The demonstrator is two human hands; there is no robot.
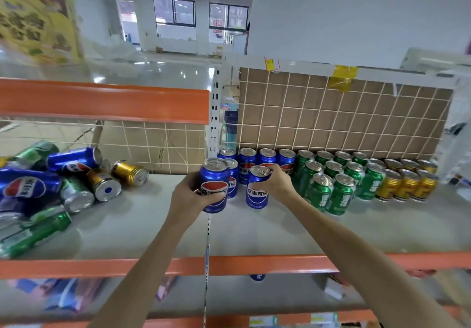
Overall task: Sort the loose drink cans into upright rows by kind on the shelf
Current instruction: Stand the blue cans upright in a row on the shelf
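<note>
My left hand grips an upright blue can, held just above the grey shelf. My right hand grips a second blue can standing on the shelf at the front of the blue rows. Behind them several upright blue cans stand against the back grid. To their right stand rows of green cans and then gold cans. On the left of the shelf lies a loose heap of blue, green and gold cans on their sides.
A wire grid with brown backing closes the back of the shelf. An orange shelf edge hangs above the left bay, and an orange front rail runs below my arms. A white slotted post divides the bays.
</note>
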